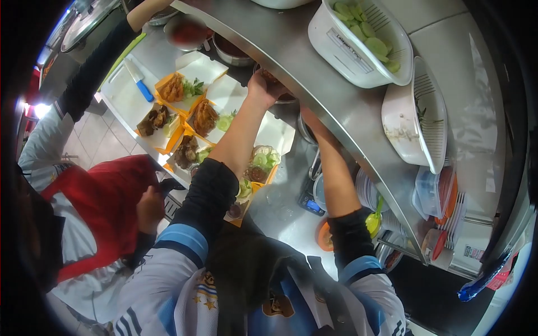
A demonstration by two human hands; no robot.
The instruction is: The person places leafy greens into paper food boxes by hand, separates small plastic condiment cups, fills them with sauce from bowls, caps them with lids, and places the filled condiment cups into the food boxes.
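My left hand (265,88) reaches to a metal bowl of dark red-brown food (283,96) under the edge of the steel shelf; its fingers are partly hidden at the bowl. My right hand goes under the same shelf, beside another metal container (306,130), and only its wrist side shows. Below my left forearm stand several open food boxes (286,134), white inside and orange outside. They hold fried pieces (204,117), darker browned pieces (185,152) and green salad (193,88).
A co-worker in a red apron (115,190) stands at the left, one arm stretched over a board with a blue-handled knife (144,91). On the shelf (342,106) sit white baskets (367,53). A scale (311,205) and stacked plates (367,190) are at the right.
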